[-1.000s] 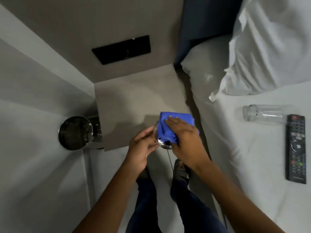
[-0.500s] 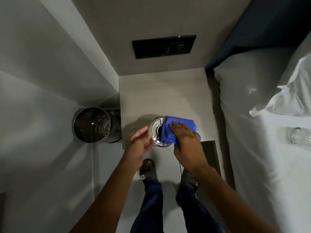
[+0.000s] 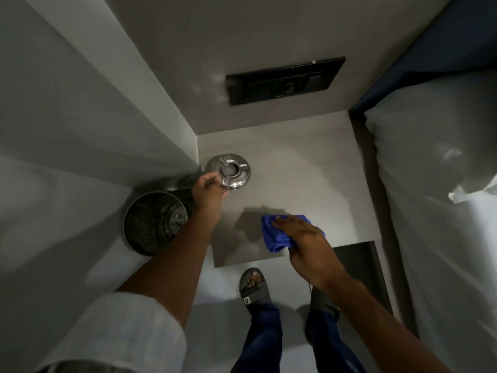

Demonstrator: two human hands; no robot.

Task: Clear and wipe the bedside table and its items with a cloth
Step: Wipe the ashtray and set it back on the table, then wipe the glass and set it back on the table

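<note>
A round metal ashtray point(image 3: 231, 169) sits at the far left corner of the grey bedside table point(image 3: 309, 168). My left hand point(image 3: 208, 191) reaches over the table's left edge, and its fingers grip the ashtray's near rim. My right hand point(image 3: 306, 238) presses a folded blue cloth point(image 3: 277, 235) flat on the table's front part, fingers spread over it. The cloth's right half is hidden under that hand.
A metal mesh waste bin point(image 3: 153, 222) stands on the floor left of the table. The bed with white sheets point(image 3: 435, 200) borders the table's right side. A black switch panel point(image 3: 285, 80) is on the wall behind. My feet in sandals point(image 3: 254, 288) stand in front.
My left hand carried the ashtray away from the cloth to the table's far left corner. My right hand lowered the blue cloth onto the table's front. The camera view swung left.
</note>
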